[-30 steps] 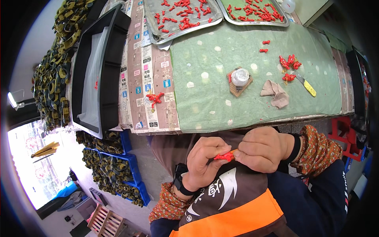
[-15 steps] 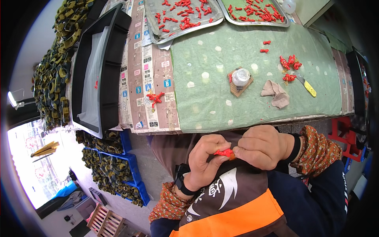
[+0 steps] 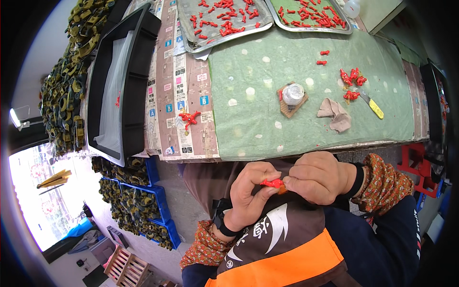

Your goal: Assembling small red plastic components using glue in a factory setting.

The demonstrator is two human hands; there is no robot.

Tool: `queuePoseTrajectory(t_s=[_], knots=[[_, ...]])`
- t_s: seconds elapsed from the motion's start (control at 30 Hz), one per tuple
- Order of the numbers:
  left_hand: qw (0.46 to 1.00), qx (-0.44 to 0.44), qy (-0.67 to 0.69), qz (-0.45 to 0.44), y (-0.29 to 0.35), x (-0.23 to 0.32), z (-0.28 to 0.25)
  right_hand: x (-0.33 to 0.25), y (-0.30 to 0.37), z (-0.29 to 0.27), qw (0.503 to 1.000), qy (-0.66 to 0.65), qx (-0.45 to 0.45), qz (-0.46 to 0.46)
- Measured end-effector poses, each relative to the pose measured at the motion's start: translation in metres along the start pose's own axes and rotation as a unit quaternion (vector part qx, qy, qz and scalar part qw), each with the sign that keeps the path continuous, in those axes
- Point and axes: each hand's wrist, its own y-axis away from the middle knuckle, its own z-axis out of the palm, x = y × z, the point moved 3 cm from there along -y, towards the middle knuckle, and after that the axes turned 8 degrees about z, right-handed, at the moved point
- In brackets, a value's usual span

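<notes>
A small red molded plastic piece [image 3: 272, 183] is pinched between the thumb and fingers of my left hand [image 3: 248, 193], just off the table's near edge and above my apron. My right hand [image 3: 318, 179] is closed beside it, thumb and fingertips meeting at the piece's right end. Whatever those fingertips hold is hidden; a bit of orange shows under them. On the green cloth lie a cluster of red figures [image 3: 353, 75], another red figure [image 3: 351, 95] and a yellow-handled knife [image 3: 372, 104].
Two metal trays [image 3: 228, 45] [image 3: 313, 30] of red pieces stand at the back. A clear jar [image 3: 292, 94] sits on cardboard near a beige rag [image 3: 334, 115]. At left are a red figure [image 3: 189, 118], a black bin [image 3: 131, 91] and blue crates [image 3: 165, 203] of olive parts.
The red piece has tilted slightly between my hands, and my left hand has shifted a touch. My right hand keeps its place; the table things lie as before.
</notes>
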Motion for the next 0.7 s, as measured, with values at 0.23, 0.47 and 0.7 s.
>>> queuePoseTrajectory(t_s=[0.23,0.47,0.7], knots=[[0.998,0.008,0.044,-0.043,0.003,-0.003,0.001,0.001,-0.002,-0.001,1.0,-0.009,-0.006,0.016],[0.975,0.047,0.179,-0.124,0.005,-0.012,0.006,0.008,-0.003,0.0,0.993,-0.032,-0.058,0.1],[0.893,0.106,0.342,-0.273,0.01,-0.015,0.012,0.015,-0.012,0.001,0.97,-0.093,-0.063,0.215]])
